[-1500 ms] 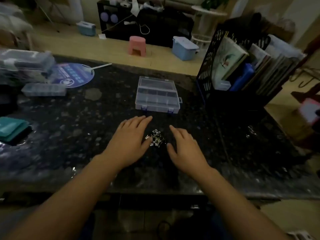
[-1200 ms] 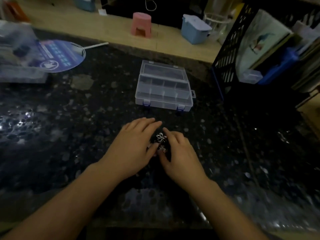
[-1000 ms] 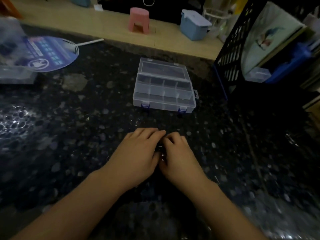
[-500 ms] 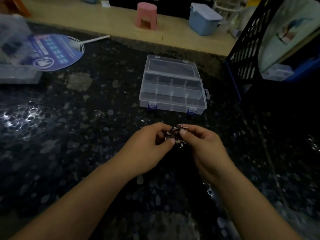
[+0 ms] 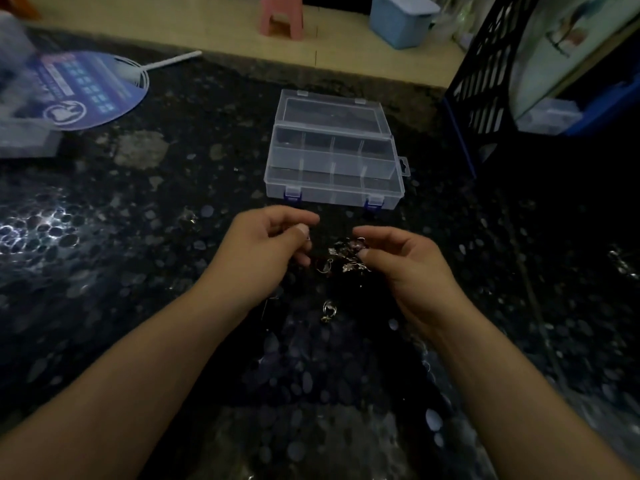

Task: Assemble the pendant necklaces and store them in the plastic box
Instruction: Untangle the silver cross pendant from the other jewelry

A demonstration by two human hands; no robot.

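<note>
- Pendant pieces point(image 5: 346, 259), seen in the head view, formed a small tangle of silvery metal parts between the two hands, just above the dark speckled bench point(image 5: 104, 271); whether they hung or touched it could not be told.
- One loose pendant point(image 5: 328, 310) lay apart on the bench, nearer the person.
- Left hand point(image 5: 263, 251): fingers curled, thumb and forefinger pinched together, apparently on a fine chain or ring too small to confirm.
- Right hand point(image 5: 405, 265): fingers curled, its grip pinching the top of the tangle.
- Plastic box point(image 5: 334, 157) stood just beyond the hands, its lid laid open behind it, dividers visible, compartments seemingly empty.
- Handling judgement: the parts looked very light, thin and snag-prone; chains would be limp and slippery. Each pendant is best taken at its loop with the fingertips and drawn out slowly to avoid bending links.
- Writing: a round blue fan point(image 5: 86, 88) at far left carried printed marks, none legible. No brand could be read on the box.
</note>
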